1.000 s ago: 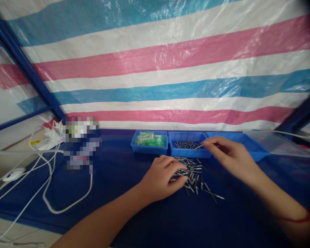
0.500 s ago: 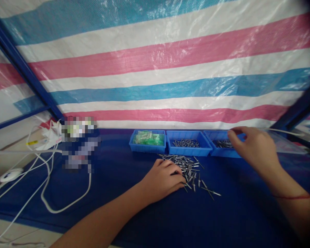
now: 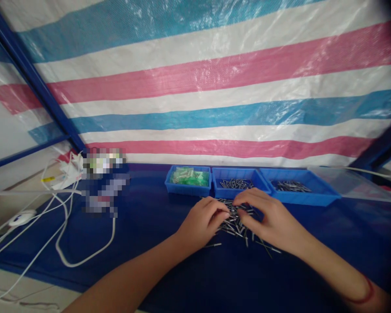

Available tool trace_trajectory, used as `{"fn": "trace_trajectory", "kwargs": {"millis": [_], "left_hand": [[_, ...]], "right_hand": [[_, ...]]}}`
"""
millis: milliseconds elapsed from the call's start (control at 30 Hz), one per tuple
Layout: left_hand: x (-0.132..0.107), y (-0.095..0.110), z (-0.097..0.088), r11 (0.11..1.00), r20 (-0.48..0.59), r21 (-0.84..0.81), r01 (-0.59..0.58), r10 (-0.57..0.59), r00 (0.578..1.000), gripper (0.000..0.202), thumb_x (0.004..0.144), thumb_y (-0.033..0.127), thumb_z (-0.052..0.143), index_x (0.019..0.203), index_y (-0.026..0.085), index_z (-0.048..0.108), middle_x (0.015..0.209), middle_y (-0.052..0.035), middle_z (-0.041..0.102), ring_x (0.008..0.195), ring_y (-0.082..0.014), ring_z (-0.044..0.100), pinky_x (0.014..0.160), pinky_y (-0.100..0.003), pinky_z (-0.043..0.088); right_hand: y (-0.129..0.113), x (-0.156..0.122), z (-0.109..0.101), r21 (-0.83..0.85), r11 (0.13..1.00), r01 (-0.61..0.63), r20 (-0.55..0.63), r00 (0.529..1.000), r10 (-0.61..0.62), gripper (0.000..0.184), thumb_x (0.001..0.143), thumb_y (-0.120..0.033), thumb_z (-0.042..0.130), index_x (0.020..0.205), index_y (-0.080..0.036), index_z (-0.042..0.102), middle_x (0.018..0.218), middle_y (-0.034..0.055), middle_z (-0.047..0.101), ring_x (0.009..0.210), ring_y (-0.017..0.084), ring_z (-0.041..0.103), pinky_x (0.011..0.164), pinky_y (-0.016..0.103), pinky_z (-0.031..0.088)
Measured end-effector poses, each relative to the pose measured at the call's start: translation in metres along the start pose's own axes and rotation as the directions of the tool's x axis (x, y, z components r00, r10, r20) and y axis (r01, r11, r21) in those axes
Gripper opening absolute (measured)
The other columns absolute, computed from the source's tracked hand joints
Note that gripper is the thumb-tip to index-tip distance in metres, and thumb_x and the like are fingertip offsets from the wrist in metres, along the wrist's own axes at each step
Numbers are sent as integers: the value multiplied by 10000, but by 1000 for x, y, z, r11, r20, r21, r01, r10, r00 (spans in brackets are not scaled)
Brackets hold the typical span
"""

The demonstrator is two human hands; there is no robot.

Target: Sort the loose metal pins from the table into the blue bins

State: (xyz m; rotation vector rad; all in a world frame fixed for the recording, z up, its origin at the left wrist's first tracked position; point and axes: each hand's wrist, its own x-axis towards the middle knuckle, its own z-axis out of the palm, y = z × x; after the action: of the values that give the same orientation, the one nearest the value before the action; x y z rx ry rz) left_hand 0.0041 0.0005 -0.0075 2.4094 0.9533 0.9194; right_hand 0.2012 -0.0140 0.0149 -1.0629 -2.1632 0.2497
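Note:
A loose pile of pop rivets (image 3: 236, 226), thin metal pins with thicker silvery ends, lies on the dark blue tabletop (image 3: 263, 282). At its left side is my left hand (image 3: 203, 219), thumb and forefinger pinched together; whatever is between them is too small to make out. My right hand (image 3: 272, 217) reaches over the pile's right side. Its thumb and fingers are curved but apart, and I see nothing held in them. Behind the pile, the middle blue bin (image 3: 260, 187) and the right blue bin (image 3: 322, 198) hold similar rivets (image 3: 291, 186).
A left blue bin (image 3: 185, 190) contains green and clear plastic packets (image 3: 189, 176). White cables (image 3: 65, 256) and a blurred-out patch (image 3: 104, 182) are on the left. A clear plastic sheet (image 3: 361, 187) lies at far right. Striped tarpaulin (image 3: 198, 87) hangs behind, between blue frame posts (image 3: 42, 87).
My right hand has come from above the right bin, left and down to the pile. My left thumb and forefinger have closed together at the pile. One rivet now lies apart near my left wrist.

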Motion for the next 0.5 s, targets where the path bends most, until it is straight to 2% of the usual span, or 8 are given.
{"fn": "trace_trajectory", "kwargs": {"millis": [100,267,400,500], "left_hand": [[0,-2,1,987,-60,-141,80,-90,994,118,882,227,516,883,162,614,842,-33,629,795,-144,585,730,-240,438],[-1,-2,4,956,-101,-248,157,-186,977,135,864,264,547,880,160,633,842,-29,650,765,-141,594,721,-236,448],[-1,-1,5,940,-63,-296,168,-195,979,145,858,274,558,911,163,635,867,-31,659,770,-139,598,716,-228,453],[-1,0,4,953,-22,-263,148,-160,987,158,861,271,554,926,154,638,822,-28,644,735,-134,581,672,-216,437]], "right_hand": [[-5,-2,9,152,986,-65,53,997,58,118,862,-267,510,915,-207,596,857,47,637,797,179,583,730,314,469],[-3,-2,15,275,937,-217,63,976,208,218,885,-381,494,851,-200,611,760,23,622,707,160,570,656,277,461],[-2,-3,17,321,915,-245,56,969,240,232,881,-399,500,860,-199,615,791,28,633,748,171,580,693,284,470],[-1,-4,18,332,909,-252,53,967,248,213,880,-385,506,857,-200,609,804,32,629,767,174,573,710,291,462]]}}
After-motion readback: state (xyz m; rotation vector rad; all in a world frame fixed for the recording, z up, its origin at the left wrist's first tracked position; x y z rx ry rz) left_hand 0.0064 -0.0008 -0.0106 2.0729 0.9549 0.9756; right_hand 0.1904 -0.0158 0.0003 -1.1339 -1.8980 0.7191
